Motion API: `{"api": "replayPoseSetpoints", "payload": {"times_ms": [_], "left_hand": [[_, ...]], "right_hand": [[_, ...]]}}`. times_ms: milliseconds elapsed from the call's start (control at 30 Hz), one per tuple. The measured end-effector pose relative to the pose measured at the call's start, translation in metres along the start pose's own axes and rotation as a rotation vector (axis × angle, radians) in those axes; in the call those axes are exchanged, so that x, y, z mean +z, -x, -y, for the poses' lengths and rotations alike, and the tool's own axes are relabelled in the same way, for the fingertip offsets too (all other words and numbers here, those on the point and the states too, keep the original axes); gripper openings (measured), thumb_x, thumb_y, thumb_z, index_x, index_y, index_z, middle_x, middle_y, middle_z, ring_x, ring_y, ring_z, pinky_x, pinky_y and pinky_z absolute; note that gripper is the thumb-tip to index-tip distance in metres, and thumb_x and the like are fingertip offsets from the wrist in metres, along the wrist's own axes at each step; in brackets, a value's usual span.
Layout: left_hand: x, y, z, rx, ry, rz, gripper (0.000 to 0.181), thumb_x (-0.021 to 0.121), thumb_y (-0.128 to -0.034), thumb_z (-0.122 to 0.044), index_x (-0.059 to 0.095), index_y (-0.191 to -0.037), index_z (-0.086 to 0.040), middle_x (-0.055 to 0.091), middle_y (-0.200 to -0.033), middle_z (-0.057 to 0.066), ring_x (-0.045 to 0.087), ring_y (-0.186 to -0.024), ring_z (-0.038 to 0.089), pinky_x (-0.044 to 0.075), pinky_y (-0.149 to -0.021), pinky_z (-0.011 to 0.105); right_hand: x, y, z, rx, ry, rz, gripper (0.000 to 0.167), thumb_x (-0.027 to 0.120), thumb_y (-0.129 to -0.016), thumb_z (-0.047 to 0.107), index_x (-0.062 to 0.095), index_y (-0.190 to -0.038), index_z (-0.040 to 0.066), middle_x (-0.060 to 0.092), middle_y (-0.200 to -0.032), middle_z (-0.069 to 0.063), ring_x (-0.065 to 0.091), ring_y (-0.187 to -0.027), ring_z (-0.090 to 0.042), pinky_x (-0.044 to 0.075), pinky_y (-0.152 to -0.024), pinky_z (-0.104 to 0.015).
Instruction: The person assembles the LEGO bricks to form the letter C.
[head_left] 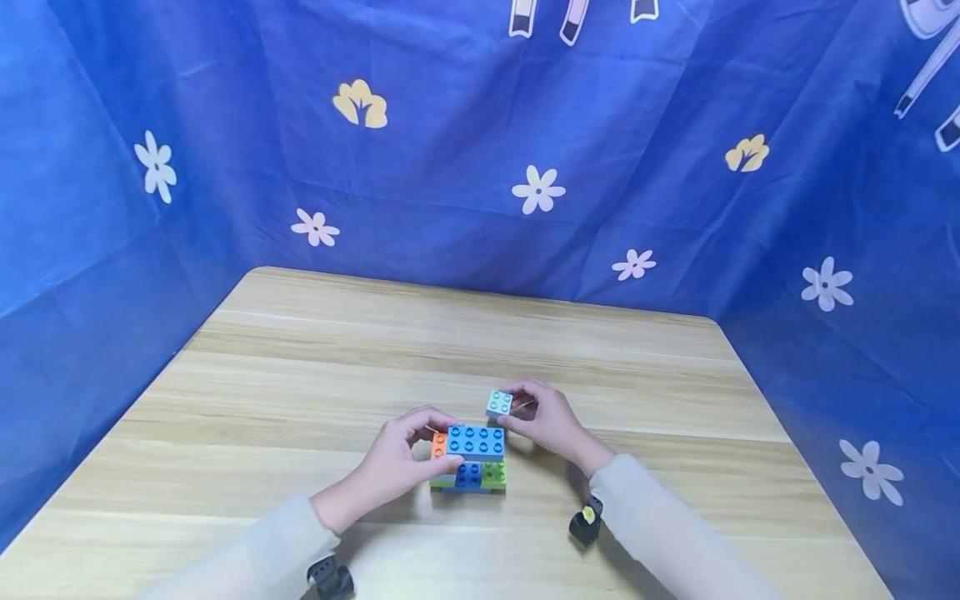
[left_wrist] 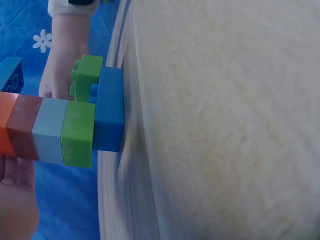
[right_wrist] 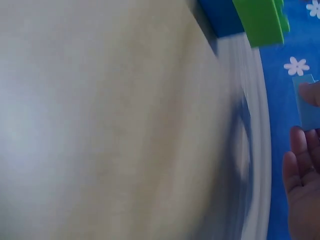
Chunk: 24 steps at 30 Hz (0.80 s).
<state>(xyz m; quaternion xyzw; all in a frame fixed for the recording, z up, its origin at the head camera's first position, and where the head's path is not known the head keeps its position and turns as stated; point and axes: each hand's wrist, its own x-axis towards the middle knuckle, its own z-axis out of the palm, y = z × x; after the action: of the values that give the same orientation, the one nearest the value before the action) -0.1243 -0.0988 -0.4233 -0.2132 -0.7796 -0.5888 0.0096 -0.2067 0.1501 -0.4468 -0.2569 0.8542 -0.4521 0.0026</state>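
A built stack of toy building blocks stands on the table, topped by a long blue block (head_left: 476, 443) with an orange block (head_left: 438, 445) under its left end. My left hand (head_left: 397, 457) holds the upper part of the stack, thumb at the front and fingers behind. In the left wrist view the column runs orange, brown (left_wrist: 25, 127), light blue (left_wrist: 50, 131) and green (left_wrist: 77, 134), above a blue base block (left_wrist: 109, 109). A small green block (head_left: 494, 473) sits low at the right end. Behind and right of the stack, my right hand (head_left: 551, 421) pinches a small light-blue block (head_left: 499, 403).
The stack stands on a wood-grain table (head_left: 300, 367). Blue cloth (head_left: 450, 150) with printed flowers closes off the back and both sides. A dark wrist camera (head_left: 330, 577) hangs below the left sleeve, another (head_left: 586, 523) below the right.
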Motion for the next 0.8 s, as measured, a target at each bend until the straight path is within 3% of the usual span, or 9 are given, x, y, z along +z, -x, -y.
{"api": "replayPoseSetpoints", "payload": {"times_ms": [200, 367, 633, 800], "left_hand": [[0.000, -0.001, -0.001, 0.016, -0.008, 0.007, 0.037, 0.081, -0.0754, -0.017, 0.065, -0.108, -0.010, 0.065, -0.107, -0.002, 0.061, -0.092, 0.017, 0.051, -0.085, 0.034], [0.000, -0.002, 0.001, 0.055, -0.020, 0.004, 0.037, 0.082, -0.0744, -0.016, 0.065, -0.108, -0.011, 0.064, -0.105, -0.004, 0.061, -0.091, 0.016, 0.051, -0.083, 0.031], [0.000, -0.004, 0.000, 0.097, -0.046, 0.014, 0.038, 0.081, -0.0753, -0.017, 0.067, -0.111, -0.012, 0.064, -0.102, -0.006, 0.059, -0.089, 0.014, 0.051, -0.081, 0.029], [-0.001, -0.004, 0.000, 0.122, -0.064, 0.015, 0.038, 0.081, -0.0759, -0.018, 0.069, -0.112, -0.013, 0.063, -0.100, -0.006, 0.058, -0.087, 0.013, 0.051, -0.079, 0.029]], "right_hand": [[0.001, 0.023, 0.010, -0.027, -0.059, 0.043, 0.039, 0.077, -0.075, 0.001, 0.064, -0.111, 0.008, 0.062, -0.100, 0.001, 0.062, -0.089, -0.018, 0.052, -0.082, -0.030], [0.000, 0.037, 0.020, -0.004, -0.097, 0.076, 0.041, 0.078, -0.074, -0.001, 0.064, -0.111, 0.006, 0.061, -0.101, -0.001, 0.061, -0.090, -0.023, 0.052, -0.083, -0.037], [-0.014, 0.052, 0.063, -0.003, -0.100, 0.101, 0.037, 0.077, -0.074, -0.002, 0.063, -0.108, -0.002, 0.064, -0.099, -0.005, 0.061, -0.086, -0.029, 0.052, -0.080, -0.037], [-0.018, 0.057, 0.073, 0.002, -0.120, 0.108, 0.037, 0.076, -0.074, -0.002, 0.063, -0.109, -0.002, 0.065, -0.101, -0.006, 0.060, -0.086, -0.028, 0.052, -0.081, -0.040]]}}
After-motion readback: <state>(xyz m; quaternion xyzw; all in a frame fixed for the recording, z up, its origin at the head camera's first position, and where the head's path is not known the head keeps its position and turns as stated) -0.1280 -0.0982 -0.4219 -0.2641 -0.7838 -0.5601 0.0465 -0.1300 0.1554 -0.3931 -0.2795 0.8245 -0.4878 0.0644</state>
